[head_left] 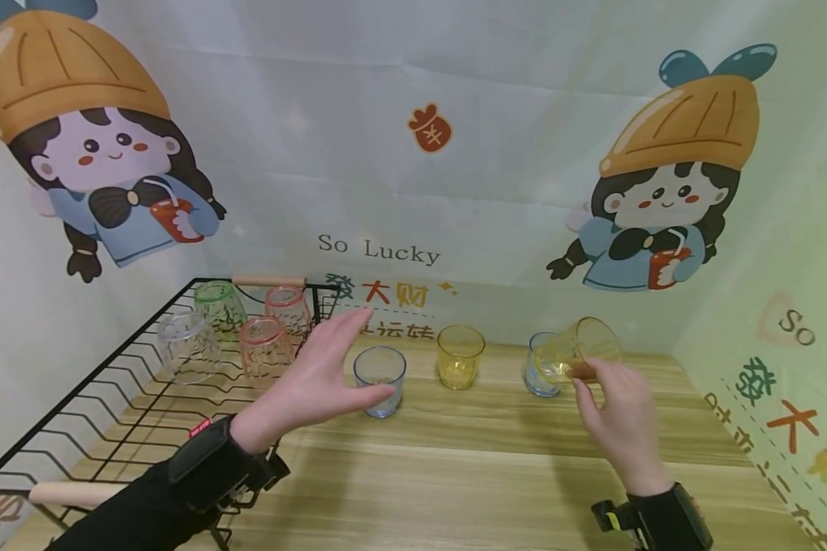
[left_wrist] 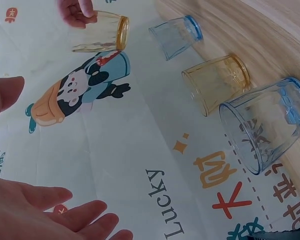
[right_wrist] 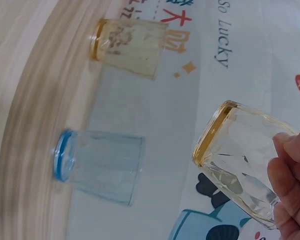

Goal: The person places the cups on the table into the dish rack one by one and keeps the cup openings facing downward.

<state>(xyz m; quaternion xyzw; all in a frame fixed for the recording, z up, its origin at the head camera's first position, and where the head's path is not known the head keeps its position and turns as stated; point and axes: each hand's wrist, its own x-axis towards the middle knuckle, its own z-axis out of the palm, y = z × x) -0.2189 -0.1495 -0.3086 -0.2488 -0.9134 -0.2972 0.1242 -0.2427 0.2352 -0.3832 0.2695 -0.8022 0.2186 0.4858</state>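
Note:
My right hand (head_left: 620,417) pinches a yellow-tinted drinking glass (right_wrist: 235,165) near its rim. The glass is tilted and off the table, in front of and partly covering a blue-tinted glass (head_left: 541,375) in the head view. My left hand (head_left: 317,375), fingers spread and thumb apart, is beside another blue-tinted glass (head_left: 380,390); the left wrist view shows a gap between that hand (left_wrist: 45,207) and the glass (left_wrist: 265,125). Between the two blue glasses stands a second yellow glass (head_left: 460,360), upright on the wooden table.
On the left, a black wire rack (head_left: 131,428) with wooden handles bears a green glass (head_left: 220,310), a clear glass (head_left: 187,348) and two reddish glasses (head_left: 265,352), mouths down. A printed cloth (head_left: 496,191) hangs behind the table (head_left: 482,474) and along its sides.

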